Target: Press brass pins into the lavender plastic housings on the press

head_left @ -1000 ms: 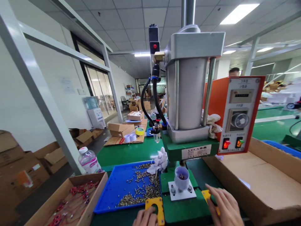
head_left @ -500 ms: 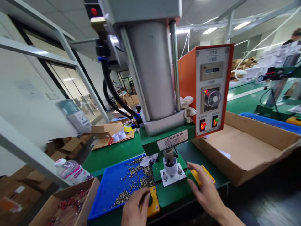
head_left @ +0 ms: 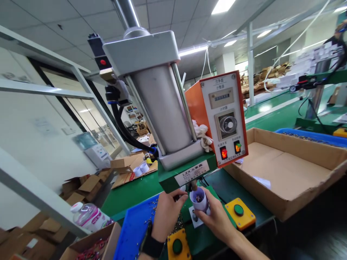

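Observation:
My right hand [head_left: 215, 218] has its fingers and thumb around a white cup-shaped piece [head_left: 198, 199] just below the press ram [head_left: 194, 186]. Small dark and metallic bits show inside the cup. Underneath lies the white base plate [head_left: 197, 221] of the press [head_left: 162, 108], partly covered by my hand. My left hand [head_left: 169, 213], with a dark band at the wrist, is left of the cup, thumb and forefinger brought together. Whatever those fingertips hold, if anything, is too small to make out. Below my left hand, a blue tray [head_left: 130, 224] holds many small metal pieces.
Yellow button boxes with green buttons stand on both sides, one at the left [head_left: 177, 245] and one at the right [head_left: 245, 220]. An orange control box [head_left: 217, 119] adjoins the press. A large cardboard box [head_left: 287, 173] sits at right; a bottle [head_left: 90, 216] stands at left.
Both hands have left the yellow button boxes and moved up to the press. My right hand has taken hold of the cup. The ram is higher, and the timer's red light is off.

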`<act>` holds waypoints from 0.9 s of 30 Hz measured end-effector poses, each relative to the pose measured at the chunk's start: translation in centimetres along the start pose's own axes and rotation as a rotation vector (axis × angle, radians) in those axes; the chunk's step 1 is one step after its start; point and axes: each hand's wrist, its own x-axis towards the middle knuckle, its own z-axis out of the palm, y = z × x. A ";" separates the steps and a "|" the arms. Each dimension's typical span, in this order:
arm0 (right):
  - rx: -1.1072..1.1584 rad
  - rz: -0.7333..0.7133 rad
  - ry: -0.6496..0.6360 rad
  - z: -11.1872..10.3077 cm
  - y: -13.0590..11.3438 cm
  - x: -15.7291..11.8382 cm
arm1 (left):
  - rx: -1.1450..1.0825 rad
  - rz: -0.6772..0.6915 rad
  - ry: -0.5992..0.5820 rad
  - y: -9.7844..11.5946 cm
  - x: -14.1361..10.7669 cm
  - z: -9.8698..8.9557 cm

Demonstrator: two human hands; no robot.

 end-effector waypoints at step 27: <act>-0.503 -0.146 -0.008 -3.6 1.7 -0.7 | 0.195 0.054 -0.135 3.3 -0.1 0.0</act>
